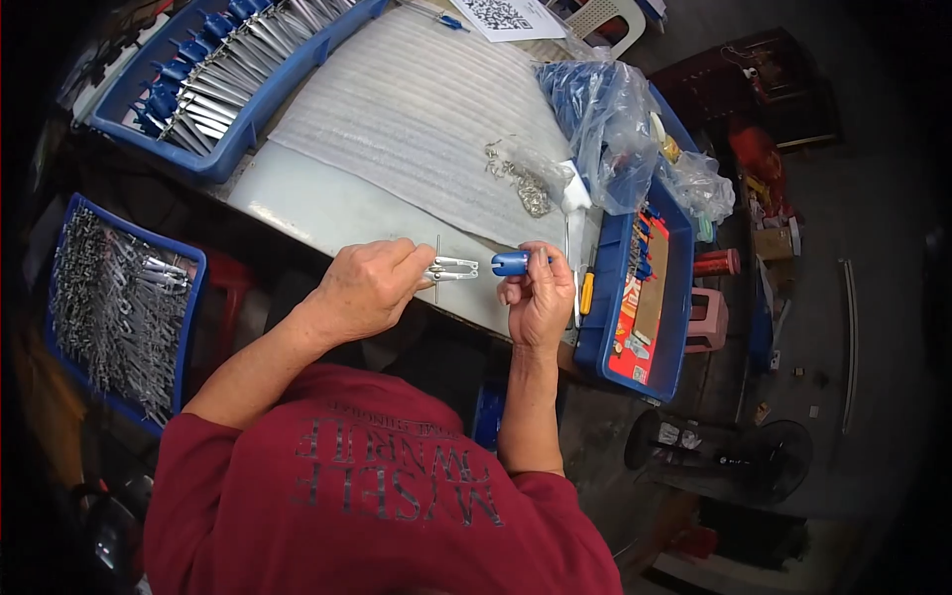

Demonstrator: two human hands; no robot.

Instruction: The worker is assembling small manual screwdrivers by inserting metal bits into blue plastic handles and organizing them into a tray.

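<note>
Over the front edge of the table, my left hand (365, 285) is closed on a silver metal part with two prongs (454, 268) that point right; a thin cross rod stands through it. Facing the prongs, a short gap away, is a blue cylindrical plastic piece (512, 263) with a slot in its near end. My right hand (542, 297) pinches that piece between thumb and fingers. The two parts are apart. Beyond the hands a clear bag of small metal fittings (531, 188) lies on a white foam sheet (407, 119).
A blue bin (233, 164) at the back left holds blue-ended metal rods. Left below, another blue bin (188, 327) is full of metal parts. At right are a yellow-handled screwdriver (586, 294), a blue crate (595, 347) with a red sheet, and a blue plastic bag (605, 119).
</note>
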